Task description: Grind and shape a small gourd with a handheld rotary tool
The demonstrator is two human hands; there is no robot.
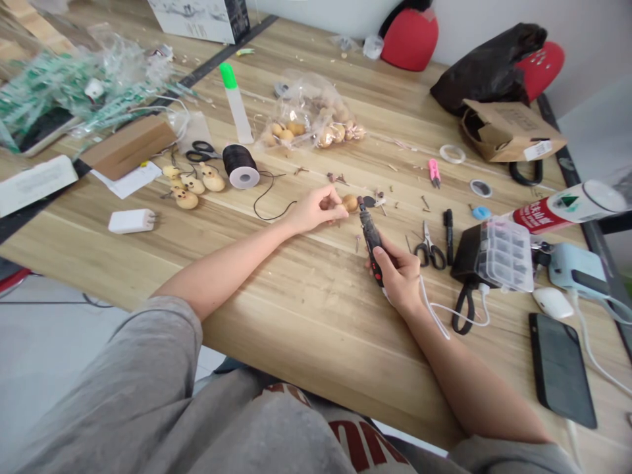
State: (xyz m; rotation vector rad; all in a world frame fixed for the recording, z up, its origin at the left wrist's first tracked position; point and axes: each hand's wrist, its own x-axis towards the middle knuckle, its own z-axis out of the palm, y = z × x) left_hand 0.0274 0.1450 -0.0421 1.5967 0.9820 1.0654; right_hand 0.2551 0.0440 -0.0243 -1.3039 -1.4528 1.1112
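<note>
Pinched in the fingers of my left hand (320, 209) is a small brown gourd (350, 203). My right hand (399, 273) is wrapped round a black rotary tool (371, 242), whose tip meets or nearly meets the gourd's right side; I cannot tell if they touch. Loose rotary bits (382, 201) and a dark disc lie just behind the tool tip. To the left stand several finished-looking small gourds (186, 197) with drawn faces and dark cords. A spool of black cord (241, 166) sits beside them, its loose end trailing towards my left hand.
Behind my hands lies a clear bag of small gourds (311, 118). Scissors (430, 249), a black marker (448, 237), a clear compartment box (506, 253) and a phone (563, 368) are on the right. Green-and-clear plastic packaging (89, 92) and a cardboard box (129, 146) occupy the left.
</note>
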